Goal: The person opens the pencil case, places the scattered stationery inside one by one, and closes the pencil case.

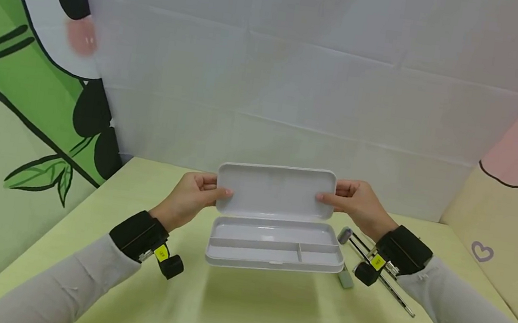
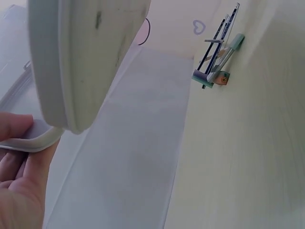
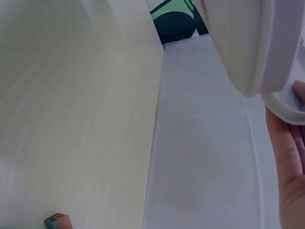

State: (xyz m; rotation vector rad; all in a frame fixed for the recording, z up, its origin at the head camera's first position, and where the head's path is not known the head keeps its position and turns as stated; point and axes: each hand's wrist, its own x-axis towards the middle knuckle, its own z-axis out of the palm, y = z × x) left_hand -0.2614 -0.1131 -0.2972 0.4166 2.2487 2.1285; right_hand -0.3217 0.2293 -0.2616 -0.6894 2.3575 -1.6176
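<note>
An opened white pencil case point(image 1: 271, 253) hangs above the table, its lid point(image 1: 276, 188) raised and its divided tray facing me. With thumb in front and fingers behind, my left hand point(image 1: 188, 196) pinches the lid's left end. The right hand point(image 1: 363, 205) holds the lid's right end in the same way. No items show in the tray's compartments. In the left wrist view, dark marks show on the case's underside point(image 2: 107, 43), and the left hand point(image 2: 24, 186) grips the lid's rim. The right wrist view catches the right hand point(image 3: 290, 157) at the lid's corner.
Right of the case, several slim pens or pencils point(image 2: 219, 43) lie in a group on the pale yellow table point(image 1: 142, 299). A grey-green piece point(image 1: 345, 278) lies beside them. A small orange patterned block point(image 3: 58, 221) also sits there. A white sheet wall point(image 1: 297, 95) stands behind the table.
</note>
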